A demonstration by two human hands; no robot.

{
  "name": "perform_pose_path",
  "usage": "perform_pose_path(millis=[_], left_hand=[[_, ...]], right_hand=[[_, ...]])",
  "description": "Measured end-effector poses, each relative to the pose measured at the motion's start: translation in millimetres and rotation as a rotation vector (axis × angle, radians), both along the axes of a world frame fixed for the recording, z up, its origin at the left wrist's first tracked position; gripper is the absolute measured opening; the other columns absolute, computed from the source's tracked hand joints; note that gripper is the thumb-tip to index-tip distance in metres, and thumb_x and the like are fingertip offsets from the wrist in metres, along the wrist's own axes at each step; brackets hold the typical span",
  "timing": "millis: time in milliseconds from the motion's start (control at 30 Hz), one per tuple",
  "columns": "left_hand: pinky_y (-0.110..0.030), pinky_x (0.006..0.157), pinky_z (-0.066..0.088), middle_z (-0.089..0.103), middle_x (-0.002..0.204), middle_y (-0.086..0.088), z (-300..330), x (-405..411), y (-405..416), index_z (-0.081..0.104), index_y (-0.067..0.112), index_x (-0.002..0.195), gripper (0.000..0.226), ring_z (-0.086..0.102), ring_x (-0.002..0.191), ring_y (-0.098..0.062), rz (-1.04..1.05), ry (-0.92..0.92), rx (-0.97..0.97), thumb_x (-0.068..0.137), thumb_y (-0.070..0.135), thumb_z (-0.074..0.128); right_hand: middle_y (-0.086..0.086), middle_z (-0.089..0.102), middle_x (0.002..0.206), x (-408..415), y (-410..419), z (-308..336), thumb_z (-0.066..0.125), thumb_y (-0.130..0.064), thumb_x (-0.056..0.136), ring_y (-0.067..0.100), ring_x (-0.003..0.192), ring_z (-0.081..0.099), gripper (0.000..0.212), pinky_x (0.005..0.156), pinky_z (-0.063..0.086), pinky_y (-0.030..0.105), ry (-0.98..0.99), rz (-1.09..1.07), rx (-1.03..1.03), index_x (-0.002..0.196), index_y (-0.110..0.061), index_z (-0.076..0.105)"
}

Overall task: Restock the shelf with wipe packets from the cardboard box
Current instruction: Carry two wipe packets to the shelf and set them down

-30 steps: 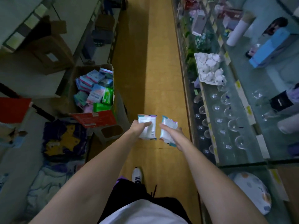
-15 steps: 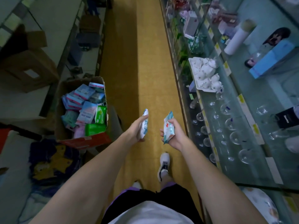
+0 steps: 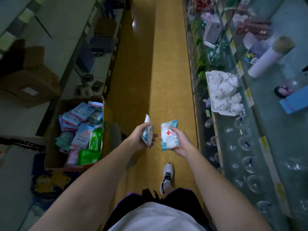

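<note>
Above the yellow aisle floor (image 3: 163, 72), the person holds both hands out in front, each with one wipe packet. The left hand (image 3: 140, 139) curls its fingers round a packet (image 3: 147, 134) that stands nearly on edge, its narrow side turned to the camera. The right hand (image 3: 180, 141) grips a second packet (image 3: 170, 135) from the side and below, thumb laid over the front, so the white and teal face with a red cross shows plainly. The two packets sit just beside each other without touching.

To the left on the floor stands the open cardboard box (image 3: 55, 130), holding a loose heap of blue, pink and green packets (image 3: 81, 129). On the right runs a glass shelf (image 3: 266, 147) carrying a white tea set (image 3: 224, 92) on its tray, rows of clear glasses (image 3: 245, 142) and yellow price labels along the edge. Further back on that side stand a white cylinder (image 3: 268, 59) and a blue box (image 3: 295, 102); the dim light makes the other goods there hard to identify. One white shoe (image 3: 166, 177) is planted on the floor below the hands.
</note>
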State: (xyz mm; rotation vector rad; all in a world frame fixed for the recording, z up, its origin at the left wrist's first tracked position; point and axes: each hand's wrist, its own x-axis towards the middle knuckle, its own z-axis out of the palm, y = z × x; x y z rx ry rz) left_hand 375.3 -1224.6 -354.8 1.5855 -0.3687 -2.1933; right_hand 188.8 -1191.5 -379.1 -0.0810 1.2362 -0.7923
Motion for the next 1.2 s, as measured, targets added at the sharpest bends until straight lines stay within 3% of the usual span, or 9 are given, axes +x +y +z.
perform_pose_path(millis=[67,133,233,367,500,733,900,1067,1200], left_hand=[[-0.037,0.084,0.054,0.059,0.121,-0.019,6.8,-14.8,-23.6,0.051,0.009,0.123,0.053,0.062,0.099,-0.031,0.033,-0.005,0.014,0.085,0.042,0.064],[-0.039,0.070,0.058,0.057,0.123,-0.018,13.8,-30.8,-45.3,0.051,0.011,0.115,0.037,0.061,0.105,-0.030,0.055,-0.042,0.004,0.090,0.038,0.059],[-0.037,0.064,0.058,0.061,0.121,-0.016,16.6,-47.1,-68.8,0.050,0.013,0.121,0.047,0.064,0.107,-0.030,0.020,-0.101,-0.013,0.087,0.040,0.066],[-0.042,0.086,0.057,0.069,0.115,-0.012,11.4,-55.0,-96.3,0.052,0.012,0.128,0.062,0.069,0.102,-0.028,-0.038,-0.166,-0.047,0.076,0.032,0.080],[-0.045,0.094,0.054,0.072,0.109,-0.012,11.9,-54.5,-121.9,0.056,0.007,0.122,0.049,0.071,0.098,-0.028,-0.046,-0.184,-0.062,0.081,0.023,0.077],[-0.041,0.084,0.058,0.073,0.106,-0.013,-6.8,-45.5,-182.6,0.058,0.005,0.117,0.035,0.072,0.096,-0.028,-0.009,-0.166,-0.074,0.087,0.019,0.071],[-0.040,0.081,0.058,0.072,0.108,-0.014,-21.7,-33.0,-251.3,0.059,0.005,0.118,0.032,0.070,0.098,-0.029,0.036,-0.120,-0.058,0.089,0.015,0.068],[-0.041,0.081,0.057,0.072,0.109,-0.013,-16.7,-18.6,-327.4,0.060,0.006,0.116,0.027,0.069,0.099,-0.028,0.051,-0.071,-0.097,0.091,0.015,0.066],[-0.040,0.081,0.058,0.072,0.109,-0.012,-11.9,-9.5,-381.0,0.059,0.007,0.116,0.026,0.070,0.099,-0.026,0.047,-0.039,-0.122,0.092,0.015,0.065]], right_hand=[[0.009,0.074,0.090,-12.7,-23.6,-0.5,0.061,-0.031,0.091,0.025,0.083,0.068,0.028,0.079,0.052,0.037,0.009,0.031,0.005,0.113,-0.012,0.063],[0.009,0.073,0.096,-25.4,-45.4,-2.6,0.061,-0.026,0.093,0.025,0.086,0.068,0.028,0.077,0.053,0.037,0.034,0.057,-0.002,0.118,-0.012,0.060],[0.012,0.071,0.106,-43.5,-73.0,-7.0,0.062,-0.024,0.094,0.027,0.093,0.069,0.032,0.077,0.055,0.039,0.079,0.102,-0.023,0.123,-0.011,0.057],[0.010,0.072,0.102,-63.9,-104.9,-11.0,0.061,-0.026,0.096,0.025,0.089,0.069,0.026,0.072,0.055,0.037,0.099,0.130,-0.039,0.119,-0.012,0.058],[0.011,0.072,0.103,-69.1,-138.2,-11.1,0.059,-0.026,0.097,0.027,0.092,0.069,0.022,0.079,0.055,0.041,0.094,0.141,-0.043,0.115,-0.013,0.059],[0.012,0.070,0.114,-56.7,-209.9,-19.9,0.057,-0.028,0.098,0.027,0.098,0.068,0.031,0.089,0.052,0.044,0.104,0.202,-0.040,0.125,-0.013,0.058],[0.006,0.074,0.096,-46.2,-277.6,-13.4,0.055,-0.028,0.099,0.021,0.084,0.071,0.020,0.067,0.056,0.034,0.127,0.237,-0.018,0.114,-0.015,0.059],[0.008,0.073,0.108,-37.7,-356.0,4.5,0.058,-0.030,0.097,0.025,0.098,0.070,0.029,0.084,0.056,0.040,0.185,0.284,-0.048,0.121,-0.013,0.059],[0.008,0.073,0.108,-27.4,-411.9,13.1,0.058,-0.029,0.098,0.024,0.095,0.070,0.023,0.079,0.056,0.038,0.213,0.257,-0.075,0.116,-0.015,0.059]])
